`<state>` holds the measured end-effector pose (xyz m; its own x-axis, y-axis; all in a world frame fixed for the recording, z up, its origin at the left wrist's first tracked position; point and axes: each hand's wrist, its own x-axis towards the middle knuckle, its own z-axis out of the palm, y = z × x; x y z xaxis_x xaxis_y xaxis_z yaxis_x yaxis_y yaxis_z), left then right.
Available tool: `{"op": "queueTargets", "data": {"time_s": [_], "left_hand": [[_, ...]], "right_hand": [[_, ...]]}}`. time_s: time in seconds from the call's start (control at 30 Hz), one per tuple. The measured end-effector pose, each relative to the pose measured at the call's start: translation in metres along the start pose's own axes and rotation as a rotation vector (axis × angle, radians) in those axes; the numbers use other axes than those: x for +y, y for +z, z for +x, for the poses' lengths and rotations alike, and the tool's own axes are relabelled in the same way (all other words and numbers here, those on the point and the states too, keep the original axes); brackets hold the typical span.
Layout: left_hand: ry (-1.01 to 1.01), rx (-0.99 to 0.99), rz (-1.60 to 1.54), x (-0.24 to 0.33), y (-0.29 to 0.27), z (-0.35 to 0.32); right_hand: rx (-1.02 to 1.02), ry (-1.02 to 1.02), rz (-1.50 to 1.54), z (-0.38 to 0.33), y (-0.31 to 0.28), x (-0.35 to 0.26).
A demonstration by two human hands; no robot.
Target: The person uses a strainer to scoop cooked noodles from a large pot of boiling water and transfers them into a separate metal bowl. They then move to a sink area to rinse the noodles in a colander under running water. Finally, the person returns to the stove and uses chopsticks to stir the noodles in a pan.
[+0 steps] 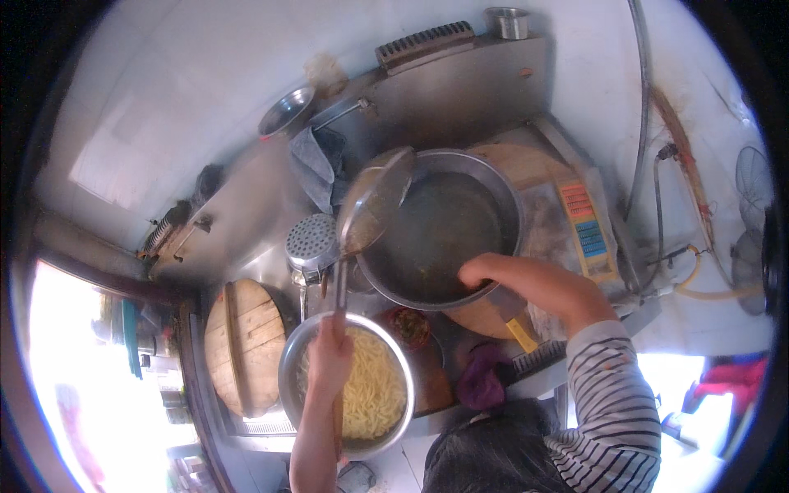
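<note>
My left hand (331, 355) is closed around the long handle of a large round metal skimmer (374, 205). The skimmer's head is raised over the left rim of a big dark pot (517, 205) of cloudy liquid. My right hand (474, 271) reaches over the pot's near right rim, down to the liquid; its fingers are hidden. Below my left hand stands a steel bowl (408, 403) holding thick pale noodles (374, 382). Handle and forearm cover part of that bowl.
A wooden lid (246, 349) lies left of the bowl. Behind stands a perforated metal strainer (312, 240). A small dish of chopped food (409, 327) sits between bowl and pot. A yellow-handled scraper (519, 333) and purple cloth (483, 378) lie near the front edge.
</note>
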<state>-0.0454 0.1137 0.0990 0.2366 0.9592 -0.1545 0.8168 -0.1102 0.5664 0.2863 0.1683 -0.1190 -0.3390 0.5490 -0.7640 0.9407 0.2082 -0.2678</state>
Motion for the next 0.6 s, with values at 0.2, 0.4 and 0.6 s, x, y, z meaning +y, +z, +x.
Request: {"op": "queueTargets", "data": {"time_s": [0.2, 0.4, 0.6], "left_hand": [[0.019, -0.212, -0.196, 0.000, 0.039, 0.048], [-0.278, -0.625, -0.488, 0.010, 0.024, 0.032], [-0.319, -0.860, -0.781, 0.011, 0.044, 0.031]], "right_hand": [[0.210, -0.062, 0.048, -0.038, -0.005, 0.024], [0.403, -0.201, 0.629, -0.057, -0.039, 0.029], [0.859, -0.213, 0.891, -0.095, -0.078, 0.028]]}}
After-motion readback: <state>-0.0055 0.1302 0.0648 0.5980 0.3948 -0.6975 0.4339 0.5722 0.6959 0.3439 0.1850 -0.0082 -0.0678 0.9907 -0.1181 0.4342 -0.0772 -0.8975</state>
